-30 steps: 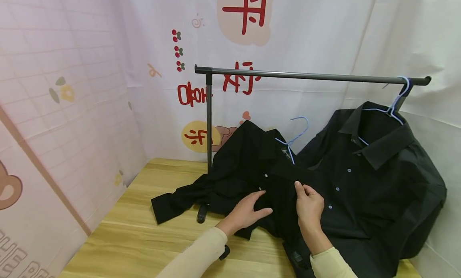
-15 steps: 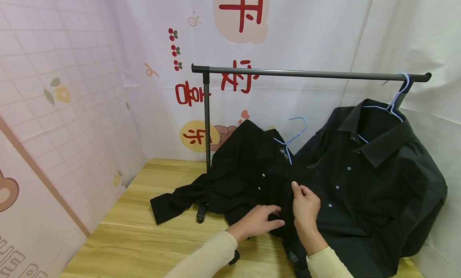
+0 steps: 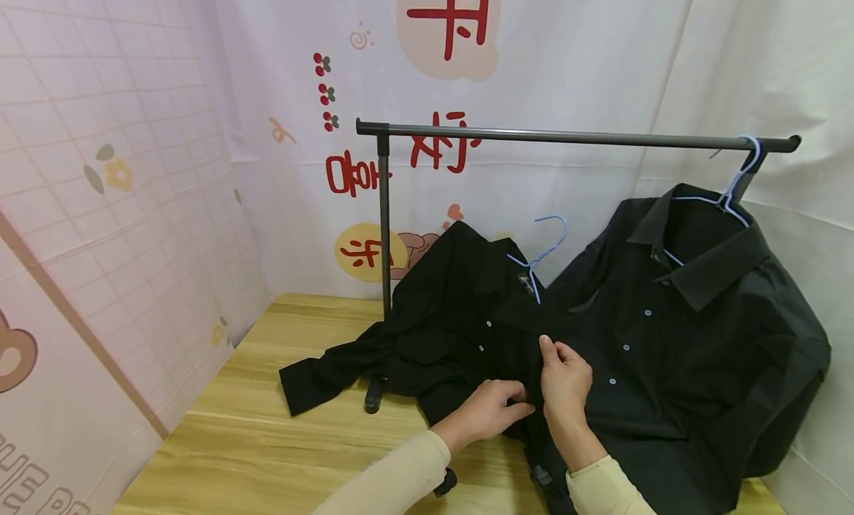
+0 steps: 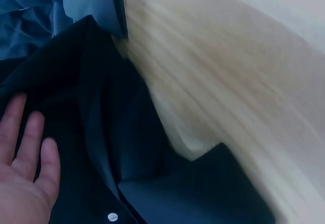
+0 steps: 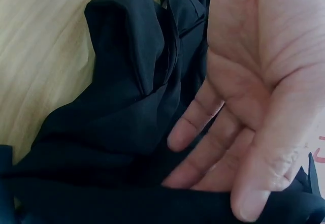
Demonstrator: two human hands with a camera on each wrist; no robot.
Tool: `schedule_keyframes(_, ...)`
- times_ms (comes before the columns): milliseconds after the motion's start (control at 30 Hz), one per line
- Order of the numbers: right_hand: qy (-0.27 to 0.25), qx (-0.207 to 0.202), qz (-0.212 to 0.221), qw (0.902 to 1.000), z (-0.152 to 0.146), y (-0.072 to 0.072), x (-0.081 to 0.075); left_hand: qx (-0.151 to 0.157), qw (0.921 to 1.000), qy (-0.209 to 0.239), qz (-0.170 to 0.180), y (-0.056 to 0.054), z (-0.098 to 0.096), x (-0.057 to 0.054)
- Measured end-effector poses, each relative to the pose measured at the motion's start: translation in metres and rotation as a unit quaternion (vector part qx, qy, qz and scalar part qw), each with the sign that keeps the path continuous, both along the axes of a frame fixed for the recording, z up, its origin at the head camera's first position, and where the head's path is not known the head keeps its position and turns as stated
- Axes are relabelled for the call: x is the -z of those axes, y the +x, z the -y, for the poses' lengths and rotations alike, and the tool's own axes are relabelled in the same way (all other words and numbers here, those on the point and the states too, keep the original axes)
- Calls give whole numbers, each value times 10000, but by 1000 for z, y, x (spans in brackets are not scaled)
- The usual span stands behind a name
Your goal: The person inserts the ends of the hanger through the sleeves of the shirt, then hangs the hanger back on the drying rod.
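A black button-up shirt [image 3: 427, 315] lies bunched on the table, a blue wire hanger [image 3: 548, 252] poking up from its collar. My right hand [image 3: 567, 385] pinches the shirt's front edge; in the right wrist view the thumb [image 5: 251, 203] lies over the fold, with fingers behind it. Just left of it, my left hand [image 3: 485, 410] is at the shirt front, thumb apart. In the left wrist view its fingers [image 4: 30, 137] are fairly straight against the dark cloth, near a white button [image 4: 112, 217]. The left index finger and thumb are out of that view.
A second black shirt [image 3: 674, 381] hangs at the right on another blue hanger [image 3: 737, 180], hooked over the grey rail [image 3: 574, 137]. The rack's left post [image 3: 385, 226] rises behind the first shirt. Wooden tabletop [image 3: 240, 441] shows at the left, with printed curtains [image 3: 280, 226] behind.
My left hand has moved right and slightly down along the shirt front, closer to the right hand. The right hand keeps its pinch on the cloth, with little movement.
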State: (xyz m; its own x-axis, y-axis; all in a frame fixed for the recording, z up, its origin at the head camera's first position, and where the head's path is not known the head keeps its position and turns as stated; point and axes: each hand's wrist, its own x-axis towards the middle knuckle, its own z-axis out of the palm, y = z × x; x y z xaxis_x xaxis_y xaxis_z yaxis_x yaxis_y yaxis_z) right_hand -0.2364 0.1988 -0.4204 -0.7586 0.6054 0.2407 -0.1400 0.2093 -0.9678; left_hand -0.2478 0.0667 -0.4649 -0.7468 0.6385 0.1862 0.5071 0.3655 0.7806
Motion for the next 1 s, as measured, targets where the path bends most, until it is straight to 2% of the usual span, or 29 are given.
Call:
schedule_keyframes(167,-39,-22,81,10000,-2,1,-1,41,9999,35,118,1,5,0)
schedule_keyframes(267,30,-16,129,9999,-5,1,-2,71,9995,211,205,1,10,0)
schedule_keyframes(400,279,88,261,9992,-11,0,-2,54,9986,521,121,-1,16,-2)
schedule_keyframes(467,328,155,303,9989,-13,-1,-2,-84,9978,655,51,-2,18,-2)
schedule_keyframes(567,306,171,325,9989,-16,-1,-4,-518,9955,790,50,-5,20,-2)
schedule_keyframes(667,210,46,316,9993,-15,-1,-7,-946,9927,688,292,-7,20,-1)
schedule_keyframes(733,166,-37,294,9994,-13,0,-9,-1049,9916,492,577,-8,18,-2)
schedule_keyframes(867,87,-163,185,9997,-8,1,-14,-803,9892,224,1205,-9,13,-3)
schedule_keyframes(967,17,-209,88,9997,-6,2,-19,-246,9873,466,1501,-10,9,-4)
schedule_keyframes(1000,-3,-220,77,9997,-6,2,-20,-41,9876,543,1476,-9,8,-4)
